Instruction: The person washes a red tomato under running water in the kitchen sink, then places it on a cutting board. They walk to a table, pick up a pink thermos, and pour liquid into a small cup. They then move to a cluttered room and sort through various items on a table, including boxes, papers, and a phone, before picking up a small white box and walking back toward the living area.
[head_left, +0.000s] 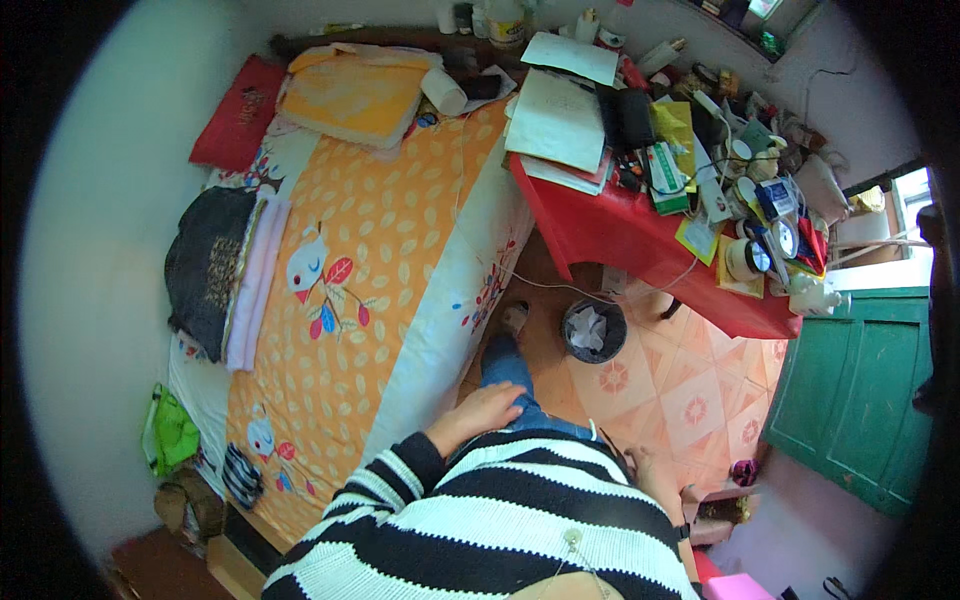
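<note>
My left hand (487, 409) is in front of my waist, above the thigh of my blue jeans (504, 367). Nothing shows in it, and its thumb stands apart from the other fingers. Down at my right hip is my right hand (642, 461), partly blurred and small in view. A thin dark strip (616, 448) runs beside it; whether the fingers hold it cannot be made out. A black and white striped sweater (525, 487) covers my body. Ahead of my legs, a dark waste bin (620, 341) with white crumpled paper (587, 330) stands on the tiled floor (675, 367).
Left of me lies a bed with an orange leaf-patterned sheet (375, 247), folded bedding (352, 94) and a dark cushion (210, 262). A red-covered table (600, 225) bears papers (559, 120), boxes and jars. A white cable (544, 285) crosses near the bin. A green door (847, 397) stands right.
</note>
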